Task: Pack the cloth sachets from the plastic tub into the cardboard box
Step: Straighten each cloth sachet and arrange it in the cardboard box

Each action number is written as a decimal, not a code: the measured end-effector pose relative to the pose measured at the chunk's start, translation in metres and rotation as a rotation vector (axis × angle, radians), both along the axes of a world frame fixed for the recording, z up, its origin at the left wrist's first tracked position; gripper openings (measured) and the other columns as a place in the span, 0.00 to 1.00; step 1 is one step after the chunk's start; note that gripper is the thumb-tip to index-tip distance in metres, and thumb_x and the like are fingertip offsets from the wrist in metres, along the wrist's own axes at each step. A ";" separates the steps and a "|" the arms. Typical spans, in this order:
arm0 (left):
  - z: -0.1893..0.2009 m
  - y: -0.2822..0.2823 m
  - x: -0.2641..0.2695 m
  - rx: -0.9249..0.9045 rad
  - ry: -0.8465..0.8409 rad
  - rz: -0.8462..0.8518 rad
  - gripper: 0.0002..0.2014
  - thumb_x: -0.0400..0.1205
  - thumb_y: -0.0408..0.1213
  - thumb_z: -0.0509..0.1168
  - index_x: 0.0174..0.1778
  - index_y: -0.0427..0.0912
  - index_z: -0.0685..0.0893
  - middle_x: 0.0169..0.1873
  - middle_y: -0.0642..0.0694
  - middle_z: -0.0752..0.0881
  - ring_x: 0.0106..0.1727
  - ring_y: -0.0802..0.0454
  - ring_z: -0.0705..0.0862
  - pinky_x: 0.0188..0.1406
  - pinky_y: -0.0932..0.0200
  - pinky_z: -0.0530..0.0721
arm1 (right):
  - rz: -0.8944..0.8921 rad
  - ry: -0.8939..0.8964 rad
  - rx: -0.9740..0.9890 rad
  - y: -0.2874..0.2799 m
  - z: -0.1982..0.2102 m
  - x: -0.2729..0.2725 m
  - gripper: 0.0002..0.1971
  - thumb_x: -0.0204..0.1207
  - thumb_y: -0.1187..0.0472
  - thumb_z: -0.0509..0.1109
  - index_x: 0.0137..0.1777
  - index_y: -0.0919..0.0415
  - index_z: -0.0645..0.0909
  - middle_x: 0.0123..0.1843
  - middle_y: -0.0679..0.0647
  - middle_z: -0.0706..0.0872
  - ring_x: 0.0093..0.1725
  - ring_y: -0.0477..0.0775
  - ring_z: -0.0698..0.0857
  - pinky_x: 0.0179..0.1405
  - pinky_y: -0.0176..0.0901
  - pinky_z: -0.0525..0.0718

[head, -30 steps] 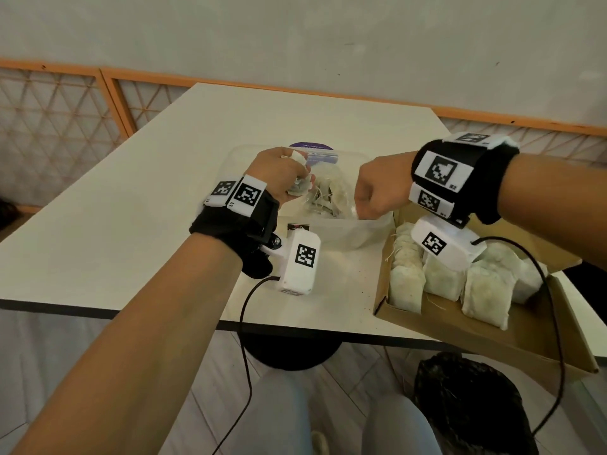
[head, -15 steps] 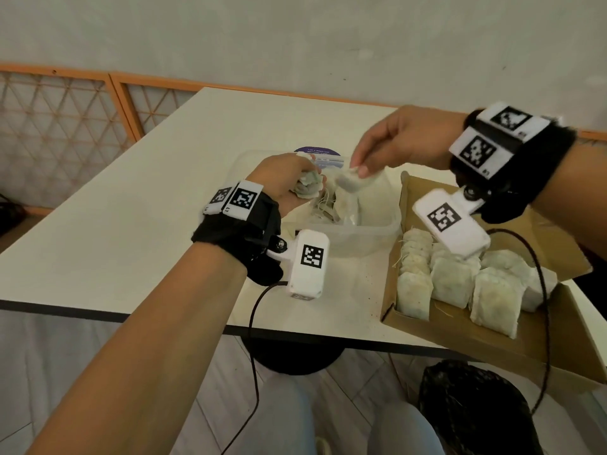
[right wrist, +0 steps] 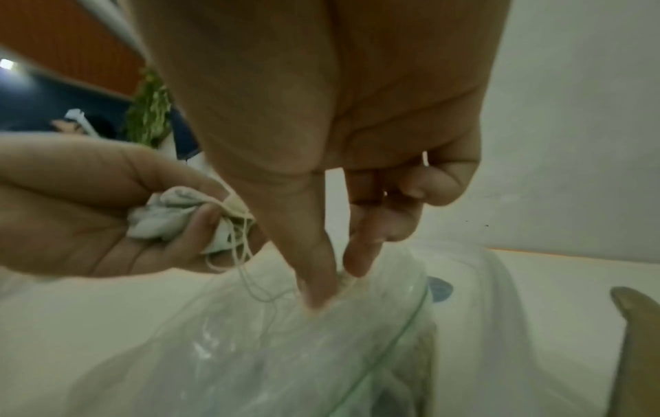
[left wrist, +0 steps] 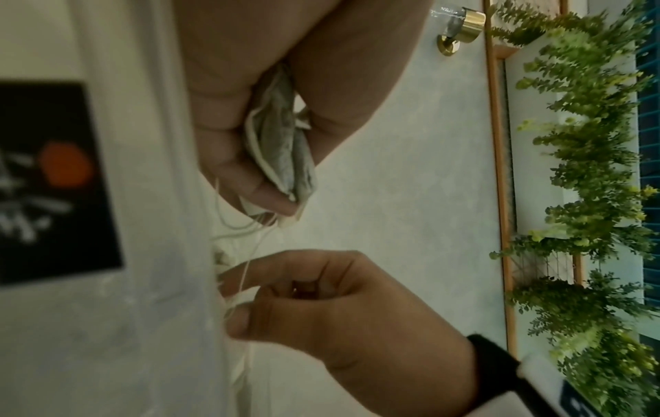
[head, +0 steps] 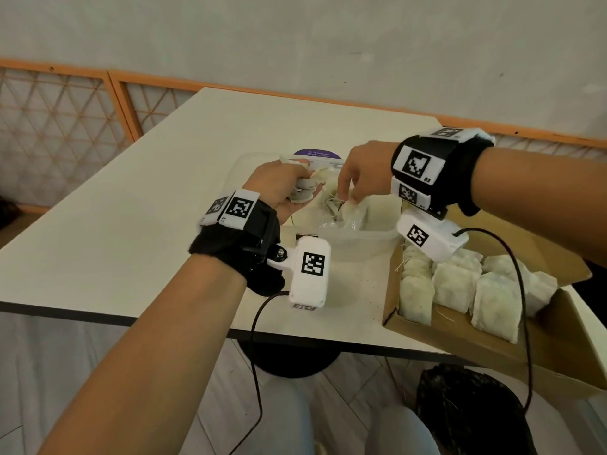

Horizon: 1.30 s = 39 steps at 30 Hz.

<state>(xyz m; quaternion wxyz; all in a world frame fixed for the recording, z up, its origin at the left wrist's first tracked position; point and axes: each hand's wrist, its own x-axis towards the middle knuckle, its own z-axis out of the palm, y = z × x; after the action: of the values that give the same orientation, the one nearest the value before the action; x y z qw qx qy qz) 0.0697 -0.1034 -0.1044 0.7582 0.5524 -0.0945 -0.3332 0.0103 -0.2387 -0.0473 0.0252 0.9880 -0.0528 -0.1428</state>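
A clear plastic tub (head: 361, 237) stands mid-table with a clear plastic bag (right wrist: 285, 352) and pale cloth sachets inside. My left hand (head: 303, 188) hovers over the tub's left side and grips a crumpled bunch of sachets (left wrist: 282, 135), their strings dangling. My right hand (head: 348, 199) reaches down into the bag, and its thumb and forefinger (right wrist: 318, 282) pinch a sachet's top and strings. At the right sits the cardboard box (head: 437, 336), holding several upright sachets (head: 453, 284) in rows.
A purple-labelled lid (head: 317, 154) lies behind the tub. The white table (head: 131, 224) ends just in front of my forearms. A black bag (head: 466, 412) sits on the floor below the box. Wrist camera cables hang over the table edge.
Half a second ago my right hand was raised above the tub with a sachet; it has since dropped back into the tub. My left hand has stayed there, holding its bunch.
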 end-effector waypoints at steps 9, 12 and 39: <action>-0.003 -0.003 0.001 0.023 -0.012 0.025 0.16 0.83 0.20 0.51 0.30 0.37 0.70 0.29 0.42 0.69 0.22 0.54 0.67 0.20 0.68 0.61 | 0.122 0.208 -0.200 0.007 -0.024 0.010 0.19 0.75 0.55 0.71 0.64 0.59 0.82 0.38 0.48 0.79 0.38 0.51 0.76 0.29 0.32 0.69; -0.004 -0.002 0.001 0.031 -0.003 0.053 0.11 0.83 0.20 0.53 0.38 0.35 0.75 0.30 0.39 0.74 0.26 0.51 0.73 0.15 0.68 0.63 | 0.073 0.163 -0.155 0.004 -0.021 0.009 0.17 0.74 0.56 0.72 0.62 0.61 0.84 0.43 0.51 0.86 0.41 0.52 0.81 0.36 0.36 0.75; 0.035 -0.020 -0.063 -0.164 0.029 -0.219 0.18 0.79 0.46 0.68 0.60 0.39 0.82 0.40 0.44 0.85 0.37 0.55 0.86 0.38 0.59 0.88 | -0.401 -0.451 1.213 -0.006 0.019 -0.061 0.04 0.75 0.71 0.68 0.40 0.66 0.79 0.33 0.60 0.82 0.24 0.46 0.83 0.28 0.32 0.85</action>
<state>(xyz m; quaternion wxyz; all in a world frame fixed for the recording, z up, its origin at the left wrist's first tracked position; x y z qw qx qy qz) 0.0071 -0.1238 -0.0693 0.7612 0.4699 -0.1701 -0.4133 -0.0511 -0.2448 -0.0279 -0.5722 0.8041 -0.1496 0.0605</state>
